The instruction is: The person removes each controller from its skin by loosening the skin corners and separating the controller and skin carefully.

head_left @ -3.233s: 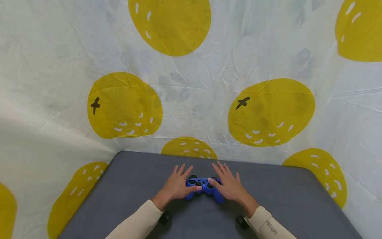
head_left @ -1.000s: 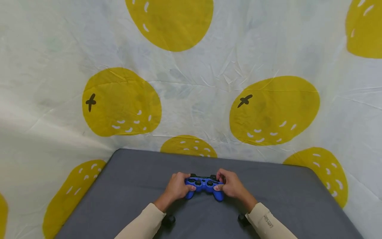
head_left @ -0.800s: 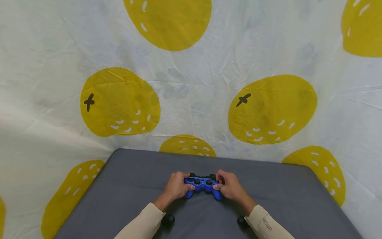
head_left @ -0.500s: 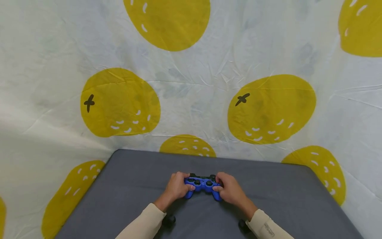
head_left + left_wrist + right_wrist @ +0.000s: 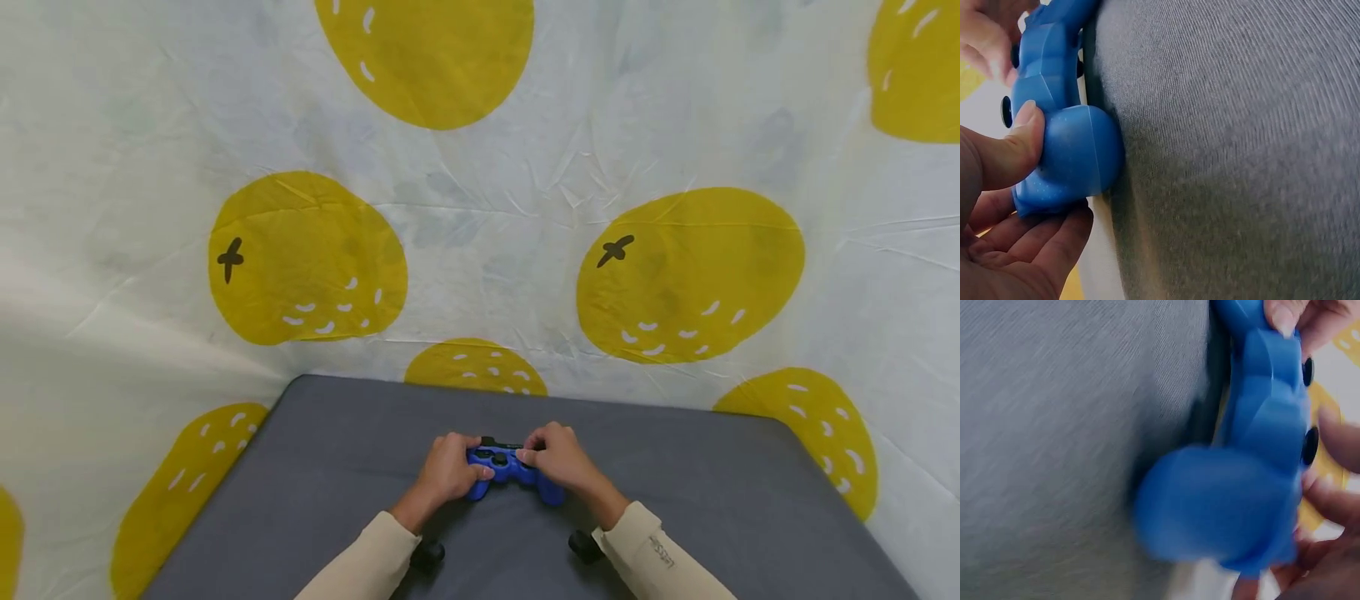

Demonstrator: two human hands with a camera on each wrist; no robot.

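Note:
A blue game controller (image 5: 513, 471) with black thumbsticks lies on the grey padded surface, also seen close up in the left wrist view as the blue controller (image 5: 1072, 150). My left hand (image 5: 446, 471) grips its left handle, thumb on top and fingers curled round the outer side. My right hand (image 5: 562, 458) is over its right half, fingers bent, with thumb and forefinger pointing inward near the right thumbstick. In the right wrist view that hand (image 5: 1329, 531) is blurred; its thumb stands off the stick and the fingers are close to the button side. Whether it grips the controller, I cannot tell.
A grey cloth-covered surface (image 5: 360, 425) extends around the controller. Behind and beside it hangs a white cloth (image 5: 487, 275) with big yellow fruit prints. Small black wrist cameras (image 5: 427, 554) show under both sleeves.
Both hands were spread over the controller at first, then held its two handles. My right hand has since left the right handle and shifted inward across the buttons. The left hand keeps its grip.

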